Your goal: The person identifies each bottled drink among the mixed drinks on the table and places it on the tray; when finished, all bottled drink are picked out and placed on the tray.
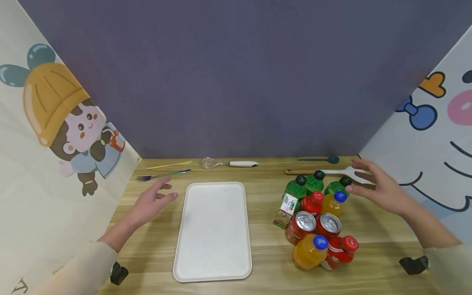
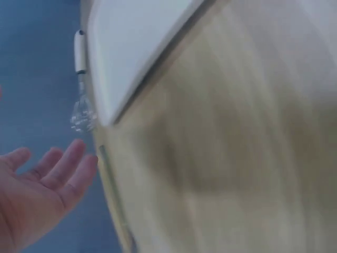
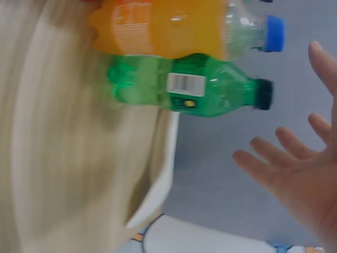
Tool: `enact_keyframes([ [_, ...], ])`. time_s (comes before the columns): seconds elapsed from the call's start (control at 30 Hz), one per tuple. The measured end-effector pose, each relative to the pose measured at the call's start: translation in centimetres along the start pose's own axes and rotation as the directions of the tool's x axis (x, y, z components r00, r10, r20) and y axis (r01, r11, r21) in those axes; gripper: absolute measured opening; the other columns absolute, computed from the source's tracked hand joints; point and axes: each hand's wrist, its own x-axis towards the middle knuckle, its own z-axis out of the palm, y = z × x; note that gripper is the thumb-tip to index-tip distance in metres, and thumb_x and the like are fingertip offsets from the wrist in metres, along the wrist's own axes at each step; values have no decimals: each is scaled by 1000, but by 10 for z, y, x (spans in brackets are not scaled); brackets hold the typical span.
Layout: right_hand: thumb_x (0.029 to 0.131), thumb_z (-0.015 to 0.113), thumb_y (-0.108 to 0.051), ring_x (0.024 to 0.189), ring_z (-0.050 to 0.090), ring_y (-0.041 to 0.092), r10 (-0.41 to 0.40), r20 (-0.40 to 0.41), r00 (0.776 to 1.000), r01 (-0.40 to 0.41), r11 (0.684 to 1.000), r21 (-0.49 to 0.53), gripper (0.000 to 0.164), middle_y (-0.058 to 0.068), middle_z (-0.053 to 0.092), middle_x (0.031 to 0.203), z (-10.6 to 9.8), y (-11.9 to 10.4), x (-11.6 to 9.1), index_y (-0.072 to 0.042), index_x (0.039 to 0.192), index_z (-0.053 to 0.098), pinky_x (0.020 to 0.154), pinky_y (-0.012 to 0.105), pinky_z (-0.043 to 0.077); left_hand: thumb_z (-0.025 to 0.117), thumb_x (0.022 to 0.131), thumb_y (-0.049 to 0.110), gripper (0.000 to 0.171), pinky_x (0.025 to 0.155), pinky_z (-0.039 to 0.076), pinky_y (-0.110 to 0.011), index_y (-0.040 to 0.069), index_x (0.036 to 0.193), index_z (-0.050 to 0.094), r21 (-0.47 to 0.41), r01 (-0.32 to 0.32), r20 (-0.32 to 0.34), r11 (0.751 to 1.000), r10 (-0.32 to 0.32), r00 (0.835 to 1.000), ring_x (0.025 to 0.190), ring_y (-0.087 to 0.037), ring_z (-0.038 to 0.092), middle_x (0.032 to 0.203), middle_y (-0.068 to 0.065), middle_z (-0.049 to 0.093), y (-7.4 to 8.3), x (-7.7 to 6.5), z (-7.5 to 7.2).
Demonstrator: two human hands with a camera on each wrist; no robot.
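In the head view my left hand [image 1: 152, 203] hovers left of a white rectangular tray [image 1: 214, 233], its fingers loosely extended around nothing. A rainbow-coloured fork [image 1: 164, 175] lies just beyond those fingertips. On the right side, my right hand [image 1: 383, 187] is held in the air with fingers spread and nothing in them. Nearest to it stand a green bottle [image 3: 221, 87] with a black cap and an orange drink bottle [image 3: 184, 29] with a blue cap. These belong to a tight cluster with red cans [image 1: 305, 222], red-capped bottles [image 1: 339, 250] and a small carton [image 1: 287, 209].
Along the back edge lie a thin yellow utensil [image 1: 169, 165], a whisk [image 1: 243, 164] with a white handle, a dark teal spoon [image 1: 332, 159] and a white-headed utensil with a wooden handle [image 1: 306, 172]. A grey-blue wall [image 1: 243, 82] rises behind; printed panels flank both sides.
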Motion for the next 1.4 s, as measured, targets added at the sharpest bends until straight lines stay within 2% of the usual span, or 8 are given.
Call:
enact_keyframes([
  [0.07,97,72,-25,128,46,62,8,-2,1000,-8,1000,14,81,31,38,153,3,8,-1,-4,159,25,91,37,63,61,102,43,72,87,61,-45,8,158,34,-18,26,15,1000,-26,1000,116,-41,64,145,-25,54,-8,-1,7],
  [0.17,100,68,-28,126,49,61,33,3,999,-33,999,32,73,30,40,151,8,18,-3,-2,157,30,77,11,54,63,101,36,66,83,60,-37,5,154,40,-25,53,39,998,-52,998,109,-34,67,137,-23,60,-19,-3,19],
  [0.4,101,65,-32,128,49,60,73,30,997,-75,996,53,68,29,40,153,17,34,-7,-1,154,35,77,11,54,68,98,21,65,74,60,-32,-4,151,41,-155,96,102,983,-80,992,93,-27,72,129,-25,62,-31,-9,42],
  [0.63,103,64,-28,124,52,61,63,72,995,-69,994,86,66,32,39,152,24,42,-7,1,154,35,79,17,59,70,95,15,68,68,65,-43,-4,153,38,-320,210,172,924,-161,972,86,-27,73,120,-24,66,-30,-12,51],
  [0.87,103,62,-19,123,52,63,31,85,996,-41,992,123,63,35,38,151,31,43,-6,5,154,34,81,17,59,74,92,11,71,66,66,-42,-2,153,40,-315,245,192,917,-191,963,83,-24,71,120,-22,64,-32,-12,56],
  [1.03,105,59,-22,126,52,59,67,108,992,-82,987,139,63,36,37,152,33,44,-5,4,155,31,81,28,64,76,90,6,69,65,66,-43,-1,151,44,-307,264,180,914,-217,959,82,-24,71,118,-20,64,-33,-11,58],
  [1.23,105,59,-28,122,63,27,100,115,988,-118,981,154,61,31,44,149,36,47,-2,1,153,35,82,33,65,75,89,0,66,64,66,-43,0,149,47,-322,280,172,904,-235,957,80,-24,71,116,-19,64,-36,-9,61],
  [1.4,104,61,-29,123,61,37,125,115,986,-143,975,169,62,31,44,150,40,51,-1,0,154,36,82,29,64,74,87,-4,66,62,65,-42,0,148,49,-335,275,154,901,-235,960,78,-23,70,115,-19,62,-36,-9,64],
])
